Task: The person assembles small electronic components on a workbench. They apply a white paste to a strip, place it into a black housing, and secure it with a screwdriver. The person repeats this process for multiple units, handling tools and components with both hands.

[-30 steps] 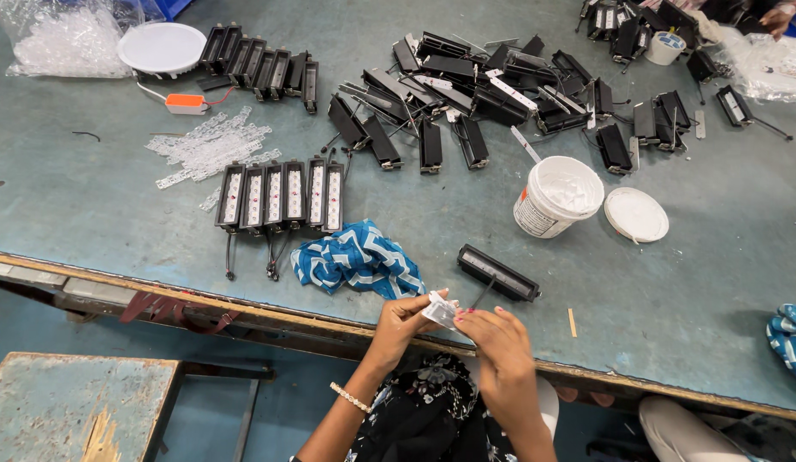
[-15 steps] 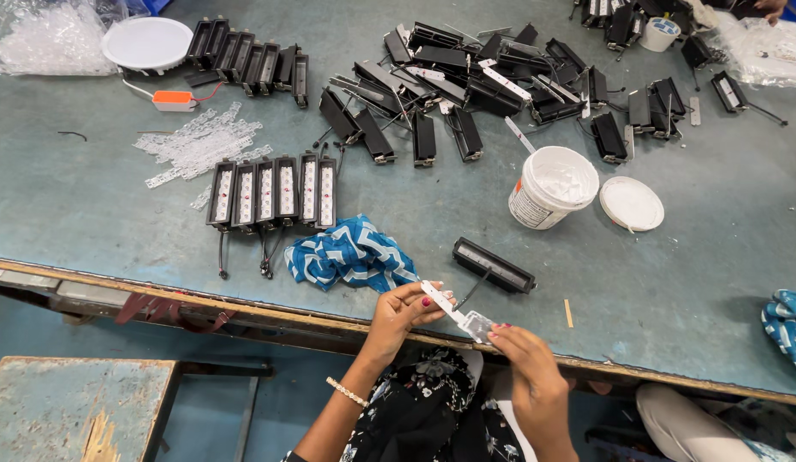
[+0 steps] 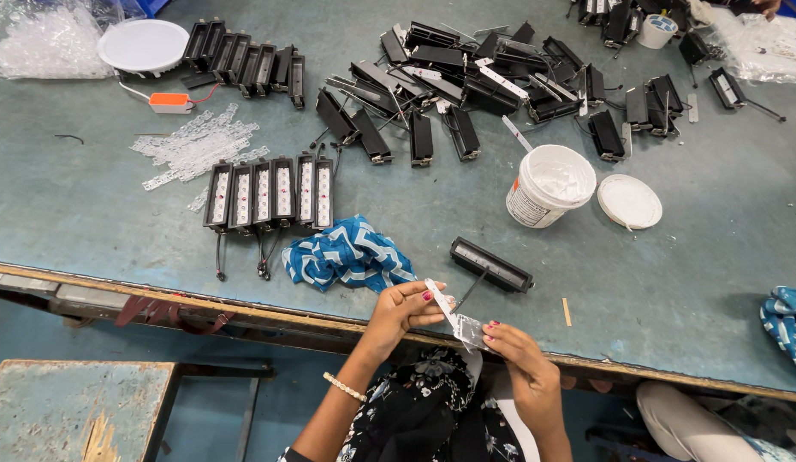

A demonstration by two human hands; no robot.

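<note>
On the left of the table (image 3: 90, 214), a row of black light housings (image 3: 270, 192) lies next to a blue patterned cloth (image 3: 347, 255). At the table's front edge, the left hand (image 3: 404, 310) pinches the upper end of a narrow white strip (image 3: 454, 315). The right hand (image 3: 519, 359) pinches its lower end. Behind them lies one black housing (image 3: 490, 263), with a white bucket (image 3: 548, 184) further right.

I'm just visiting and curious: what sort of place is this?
Probably a small workshop assembling light fittings: black housings lie heaped on a worn workbench, a finished row stands aside, and both hands work a small strip.
</note>
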